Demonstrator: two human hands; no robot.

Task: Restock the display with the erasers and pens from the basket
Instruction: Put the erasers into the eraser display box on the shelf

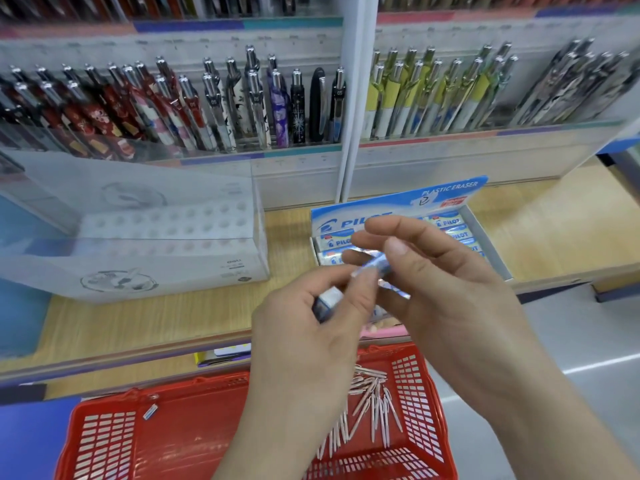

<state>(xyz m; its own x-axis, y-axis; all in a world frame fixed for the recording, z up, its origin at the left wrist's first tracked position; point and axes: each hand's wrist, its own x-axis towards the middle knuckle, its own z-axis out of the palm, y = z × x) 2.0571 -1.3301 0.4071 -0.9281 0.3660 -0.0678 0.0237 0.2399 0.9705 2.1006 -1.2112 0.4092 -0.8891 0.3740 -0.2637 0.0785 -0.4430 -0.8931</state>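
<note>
My left hand and my right hand meet above the shelf's front edge. Both pinch blue-and-white erasers between them; the left hand's fingers also wrap one eraser. Just behind the hands sits the blue Pilot eraser display box, holding rows of wrapped erasers. Below the hands stands the red basket, with several pink pens lying loose on its right side and one small eraser near its left rim.
A clear plastic pen stand with empty holes sits on the wooden shelf to the left. Racks of upright pens fill the back wall. Bare shelf lies right of the eraser box.
</note>
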